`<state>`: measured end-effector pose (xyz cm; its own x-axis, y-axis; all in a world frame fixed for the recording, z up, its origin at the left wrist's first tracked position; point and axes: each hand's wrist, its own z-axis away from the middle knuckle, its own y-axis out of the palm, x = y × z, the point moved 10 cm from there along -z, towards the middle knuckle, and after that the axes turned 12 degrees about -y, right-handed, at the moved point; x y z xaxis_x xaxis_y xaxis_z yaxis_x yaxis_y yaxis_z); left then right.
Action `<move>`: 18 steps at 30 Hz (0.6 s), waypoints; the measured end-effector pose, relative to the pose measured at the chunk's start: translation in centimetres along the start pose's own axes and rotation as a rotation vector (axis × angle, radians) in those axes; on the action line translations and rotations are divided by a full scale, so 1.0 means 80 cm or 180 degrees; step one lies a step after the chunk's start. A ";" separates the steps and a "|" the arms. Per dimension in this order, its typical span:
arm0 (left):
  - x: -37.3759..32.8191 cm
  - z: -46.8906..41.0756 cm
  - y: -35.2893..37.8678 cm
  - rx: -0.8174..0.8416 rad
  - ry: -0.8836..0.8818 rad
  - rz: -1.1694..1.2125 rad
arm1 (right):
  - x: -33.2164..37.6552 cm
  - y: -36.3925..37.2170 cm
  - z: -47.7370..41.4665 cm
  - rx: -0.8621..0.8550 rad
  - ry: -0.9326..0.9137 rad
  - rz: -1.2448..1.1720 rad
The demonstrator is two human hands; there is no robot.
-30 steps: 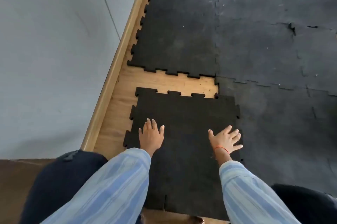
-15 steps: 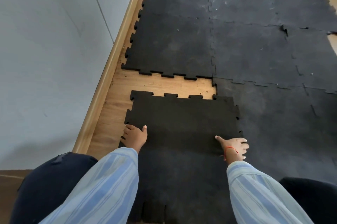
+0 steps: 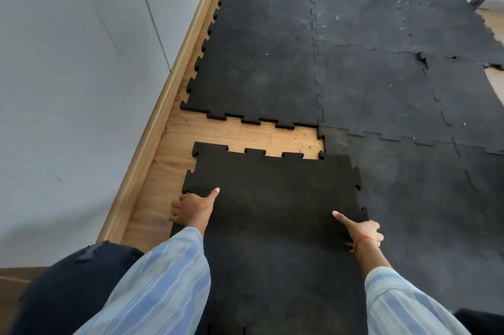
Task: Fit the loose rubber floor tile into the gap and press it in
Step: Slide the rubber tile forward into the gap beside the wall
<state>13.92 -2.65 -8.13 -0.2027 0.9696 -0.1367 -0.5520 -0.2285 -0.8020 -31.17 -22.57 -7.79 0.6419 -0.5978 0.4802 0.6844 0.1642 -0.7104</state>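
The loose black rubber tile with jigsaw edges lies over the bare wooden floor, its far edge a short way from the laid tiles. A strip of bare wood, the gap, shows between them. The tile's right edge overlaps the laid tile on that side. My left hand grips the tile's left edge, thumb on top and fingers curled under. My right hand grips the right edge the same way, thumb lying on top.
Laid black interlocking tiles cover the floor ahead and to the right. A wooden skirting board runs along the grey wall on the left. My knees in dark trousers sit at the bottom corners.
Both hands slid from lying flat on the tile's top out to its side edges and closed on them. The view has tilted up a little.
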 end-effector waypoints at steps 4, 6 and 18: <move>0.001 0.001 -0.013 0.0024 -0.0228 0.0250 | 0.012 0.001 0.001 -0.0154 -0.0067 -0.0467; -0.003 -0.003 -0.029 0.0004 -0.0321 0.0461 | 0.028 0.011 0.000 -0.0040 -0.0207 -0.0811; -0.100 -0.086 -0.081 0.0784 0.0258 0.0615 | 0.136 0.066 -0.016 0.0454 -0.0719 -0.1324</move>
<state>24.64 -8.33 -5.85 -0.2632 0.9078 -0.3265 -0.6908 -0.4136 -0.5931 -21.01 -29.16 -6.98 0.3523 -0.4532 0.8188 0.9289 0.0631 -0.3648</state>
